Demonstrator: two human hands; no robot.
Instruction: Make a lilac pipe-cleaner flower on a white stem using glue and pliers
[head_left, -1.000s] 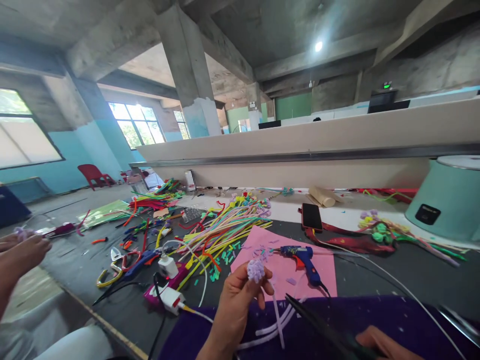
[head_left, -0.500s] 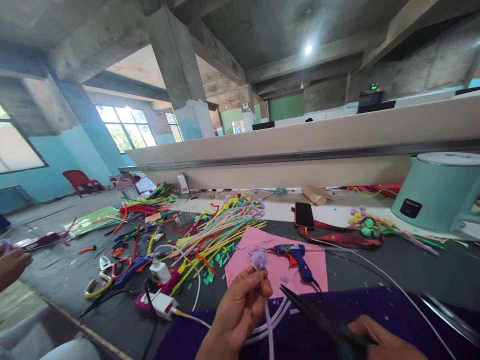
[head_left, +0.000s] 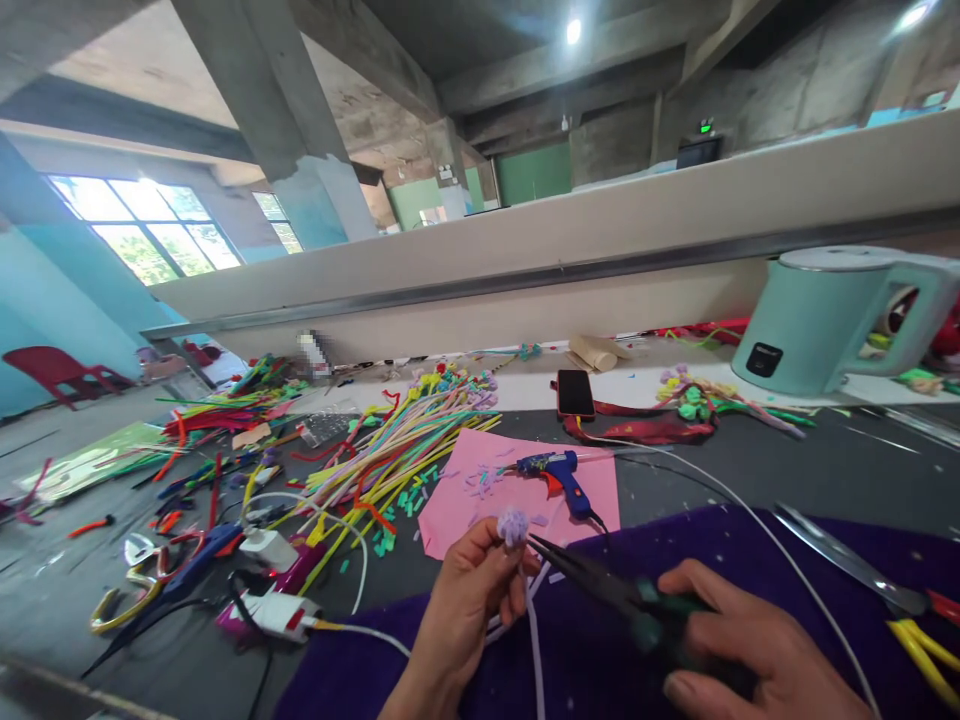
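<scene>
Between the fingertips of my left hand [head_left: 476, 590] is a small fluffy lilac pompom flower [head_left: 513, 526], and a pale lilac stem [head_left: 535, 650] hangs down below it. My right hand [head_left: 750, 640] is wrapped round the dark green handles of long-nose pliers [head_left: 592, 578]. Their tips point left and end close beside the flower; whether they touch it I cannot tell. Behind the flower, a blue glue gun [head_left: 551, 472] lies on a pink sheet [head_left: 480, 460] scattered with lilac snippets.
Scissors [head_left: 855, 560] lie at the right on purple cloth [head_left: 360, 670]. Pipe cleaners [head_left: 405, 450] spread at centre left, near pliers [head_left: 142, 575] and a power strip with chargers [head_left: 262, 610]. A phone [head_left: 575, 393] and a green kettle [head_left: 810, 320] stand farther back. A white cable [head_left: 787, 570] crosses the right side.
My right hand has brought the pliers up and left, their tips now nearer the flower. The view has swung right, and another person's hand at the left edge has left the picture.
</scene>
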